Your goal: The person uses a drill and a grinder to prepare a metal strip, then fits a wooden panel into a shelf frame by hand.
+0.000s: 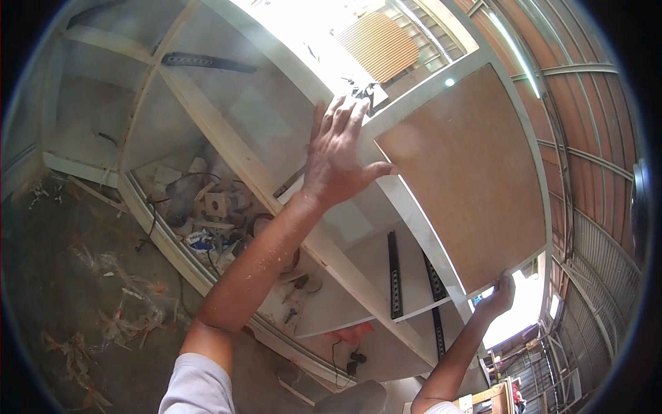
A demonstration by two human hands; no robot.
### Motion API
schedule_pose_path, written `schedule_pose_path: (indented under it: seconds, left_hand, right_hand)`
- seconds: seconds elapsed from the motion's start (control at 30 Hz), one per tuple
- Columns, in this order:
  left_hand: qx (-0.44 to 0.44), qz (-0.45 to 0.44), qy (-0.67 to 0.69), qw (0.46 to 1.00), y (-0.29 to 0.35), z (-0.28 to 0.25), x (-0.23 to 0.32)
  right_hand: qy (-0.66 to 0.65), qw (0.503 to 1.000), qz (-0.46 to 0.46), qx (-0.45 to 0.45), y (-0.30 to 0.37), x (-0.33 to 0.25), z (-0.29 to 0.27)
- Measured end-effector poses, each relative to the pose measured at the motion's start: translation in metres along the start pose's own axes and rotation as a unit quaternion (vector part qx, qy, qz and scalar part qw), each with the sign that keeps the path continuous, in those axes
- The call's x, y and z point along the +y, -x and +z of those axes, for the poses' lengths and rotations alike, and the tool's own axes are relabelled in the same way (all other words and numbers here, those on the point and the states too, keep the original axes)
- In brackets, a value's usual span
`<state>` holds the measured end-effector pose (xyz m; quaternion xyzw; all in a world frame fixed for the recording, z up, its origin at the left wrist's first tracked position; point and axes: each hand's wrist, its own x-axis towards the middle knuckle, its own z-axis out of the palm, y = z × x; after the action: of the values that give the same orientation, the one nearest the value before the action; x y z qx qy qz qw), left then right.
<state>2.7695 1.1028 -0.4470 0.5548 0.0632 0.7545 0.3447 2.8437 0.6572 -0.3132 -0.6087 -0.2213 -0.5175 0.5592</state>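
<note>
A flat brown board [469, 172] lies against the white frame [434, 241] of a large cabinet, on the right. My left hand [338, 152] is raised flat at the board's upper left corner. Its fingers are spread, the fingertips reach onto the white frame and the thumb meets the board's edge. At the board's lower edge, my right hand [498, 298] has its fingers bent round the rim; their tips are partly hidden. White dust specks my left forearm.
Black drawer slides [394, 276] are fixed inside the cabinet. Wood offcuts and scraps [217, 203] fill its lower compartment. Plastic and paper litter [131, 303] covers parts of the floor on the left. A corrugated metal wall [586, 255] rises at the right.
</note>
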Motion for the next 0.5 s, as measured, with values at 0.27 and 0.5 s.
schedule_pose_path:
  seconds: [0.27,0.5]
  left_hand:
    - [-0.091,0.088,-0.042,0.991,-0.015,0.001,-0.043]
    - [-0.102,0.079,-0.029,0.991,-0.018,-0.003,-0.045]
  right_hand:
    - [-0.011,1.000,0.000,0.009,0.004,-0.004,0.005]
    - [-0.027,1.000,0.009,-0.006,0.001,-0.003,0.005]
